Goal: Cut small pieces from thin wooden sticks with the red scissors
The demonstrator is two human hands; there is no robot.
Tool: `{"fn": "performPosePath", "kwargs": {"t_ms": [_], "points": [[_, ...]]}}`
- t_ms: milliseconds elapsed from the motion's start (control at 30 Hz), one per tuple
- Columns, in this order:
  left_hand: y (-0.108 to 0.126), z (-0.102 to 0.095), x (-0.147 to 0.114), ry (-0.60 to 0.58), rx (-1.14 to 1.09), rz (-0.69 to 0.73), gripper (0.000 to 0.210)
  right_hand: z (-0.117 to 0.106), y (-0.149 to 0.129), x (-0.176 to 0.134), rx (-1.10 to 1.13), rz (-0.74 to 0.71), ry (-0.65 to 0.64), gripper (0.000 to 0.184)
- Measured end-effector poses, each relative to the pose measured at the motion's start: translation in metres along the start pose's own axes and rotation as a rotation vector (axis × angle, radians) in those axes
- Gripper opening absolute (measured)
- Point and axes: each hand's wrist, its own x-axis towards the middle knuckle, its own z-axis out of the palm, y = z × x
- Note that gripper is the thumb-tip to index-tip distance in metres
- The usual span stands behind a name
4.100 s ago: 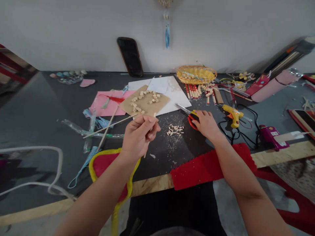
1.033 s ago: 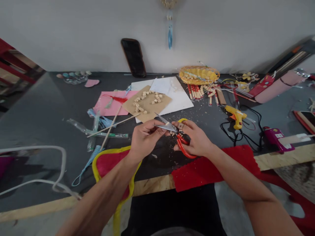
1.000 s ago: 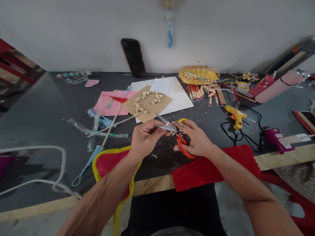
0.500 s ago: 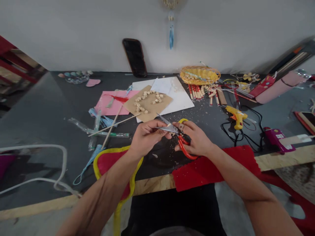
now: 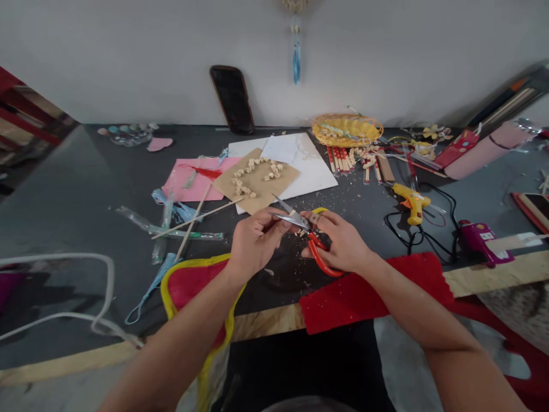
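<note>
My right hand (image 5: pixel 341 240) grips a pair of scissors (image 5: pixel 319 256) with red and yellow handles, their blades parted and pointing left. Pinched closed, my left hand (image 5: pixel 257 237) is right at the blades. A small pale piece shows between the blades by its fingertips, but its kind is too small to make out. Tiny pale bits lie scattered on the dark table under both hands. Just beyond, a brown paper square (image 5: pixel 281 182) bears a curved row of small cream-coloured pieces (image 5: pixel 244 186).
A yellow glue gun (image 5: pixel 410 203) with a black cord lies at right. Behind are a wicker basket (image 5: pixel 347 130), a phone (image 5: pixel 233 98) against the wall and a pink bottle (image 5: pixel 491 150). Thin sticks (image 5: pixel 197 218) and blue tassels lie left; a red cloth (image 5: pixel 373 294) covers the front edge.
The scissors stay parted at my left fingertips. My left hand has shifted and turned slightly, and its fingers sit a little farther from the scissors' pivot. The view has moved slightly.
</note>
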Motion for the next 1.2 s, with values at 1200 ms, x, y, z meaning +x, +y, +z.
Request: {"fn": "performPosePath", "kwargs": {"t_ms": [1200], "points": [[-0.007, -0.001, -0.001, -0.093, -0.158, -0.050, 0.010, 0.000, 0.001, 0.000, -0.010, -0.004, -0.012, 0.074]]}}
